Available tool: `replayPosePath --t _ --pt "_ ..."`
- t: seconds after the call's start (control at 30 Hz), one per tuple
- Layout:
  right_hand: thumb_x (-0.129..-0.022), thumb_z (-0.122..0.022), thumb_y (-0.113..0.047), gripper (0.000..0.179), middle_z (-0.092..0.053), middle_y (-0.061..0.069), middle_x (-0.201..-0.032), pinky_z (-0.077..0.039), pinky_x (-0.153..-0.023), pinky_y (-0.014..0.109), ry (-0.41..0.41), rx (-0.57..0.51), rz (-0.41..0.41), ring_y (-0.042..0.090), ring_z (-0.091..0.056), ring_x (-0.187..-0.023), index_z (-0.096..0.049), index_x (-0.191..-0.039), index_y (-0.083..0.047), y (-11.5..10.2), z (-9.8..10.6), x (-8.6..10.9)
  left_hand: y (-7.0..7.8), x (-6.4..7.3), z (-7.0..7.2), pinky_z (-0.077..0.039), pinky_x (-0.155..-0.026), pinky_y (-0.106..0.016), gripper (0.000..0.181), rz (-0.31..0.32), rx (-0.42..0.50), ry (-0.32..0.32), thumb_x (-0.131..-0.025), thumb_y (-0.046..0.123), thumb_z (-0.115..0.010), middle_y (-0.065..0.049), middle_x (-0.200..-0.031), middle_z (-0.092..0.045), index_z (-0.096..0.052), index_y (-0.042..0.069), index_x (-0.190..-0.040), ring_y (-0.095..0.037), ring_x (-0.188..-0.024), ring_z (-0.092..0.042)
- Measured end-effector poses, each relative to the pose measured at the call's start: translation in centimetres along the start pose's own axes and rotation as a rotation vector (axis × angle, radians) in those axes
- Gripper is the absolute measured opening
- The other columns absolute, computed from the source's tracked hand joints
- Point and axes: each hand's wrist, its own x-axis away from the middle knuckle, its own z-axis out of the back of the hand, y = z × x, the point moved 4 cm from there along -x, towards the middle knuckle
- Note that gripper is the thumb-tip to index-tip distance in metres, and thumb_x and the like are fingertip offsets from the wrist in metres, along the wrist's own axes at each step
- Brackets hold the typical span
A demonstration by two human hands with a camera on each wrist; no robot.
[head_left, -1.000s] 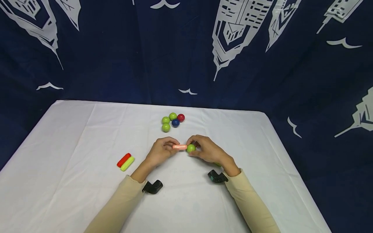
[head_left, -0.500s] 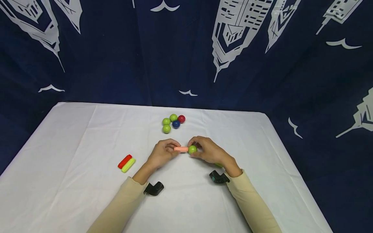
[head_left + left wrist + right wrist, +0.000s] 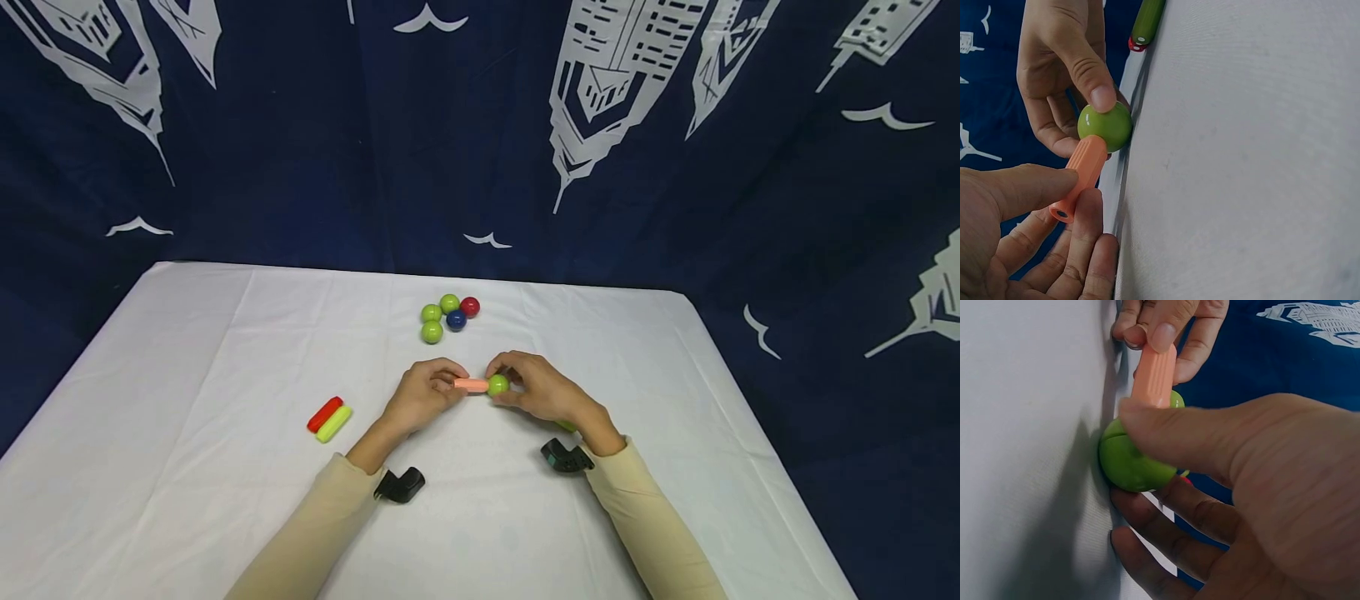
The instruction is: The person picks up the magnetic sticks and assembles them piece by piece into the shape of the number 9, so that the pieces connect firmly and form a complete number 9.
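In the head view my left hand (image 3: 423, 395) pinches a peach-coloured magnetic rod (image 3: 471, 385) between thumb and fingers. My right hand (image 3: 542, 388) grips a glossy green ball (image 3: 498, 384). One end of the rod meets the ball, as the left wrist view shows with the rod (image 3: 1087, 165) against the ball (image 3: 1105, 127). The rod's other end, with a small dark hole, points back toward the left palm. In the right wrist view the thumb covers part of the green ball (image 3: 1135, 464), which has a seam line.
Past the hands, several green balls (image 3: 432, 332) cluster with a blue ball (image 3: 456, 320) and a red ball (image 3: 469, 307). A red rod (image 3: 325, 414) and a yellow-green rod (image 3: 333, 424) lie side by side at the left. Another green piece (image 3: 567, 426) is partly hidden by the right wrist.
Both hands keep their hold, with the rod and ball staying end to end. The whole scene shifts slightly right and down in the view; little else differs.
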Motion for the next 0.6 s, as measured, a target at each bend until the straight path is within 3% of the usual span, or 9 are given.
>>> replayPosePath --t 0.37,0.6 --pt "-0.089 -0.075 -0.01 0.03 -0.068 0.006 -0.115 -0.052 -0.093 0.043 -0.008 -0.015 0.008 0.022 -0.064 -0.1 -0.067 -0.118 -0.006 0.2 0.7 0.5 -0.1 -0.1 -0.2 -0.048 -0.071 -0.024 0.017 0.006 -0.028 -0.028 -0.089 -0.002 -0.067 -0.013 -0.094 -0.072 -0.069 0.0 -0.106 -0.011 -0.078 -0.062" --pt "-0.089 -0.076 -0.009 0.03 -0.068 0.004 -0.112 -0.053 -0.091 0.041 -0.008 -0.018 0.004 0.019 -0.062 -0.097 -0.067 -0.117 -0.007 0.4 0.6 0.2 -0.1 -0.4 0.9 -0.048 -0.071 -0.024 0.021 0.07 -0.072 -0.025 -0.092 0.009 -0.069 -0.011 -0.109 -0.07 -0.069 0.003 -0.112 -0.016 -0.083 -0.063"
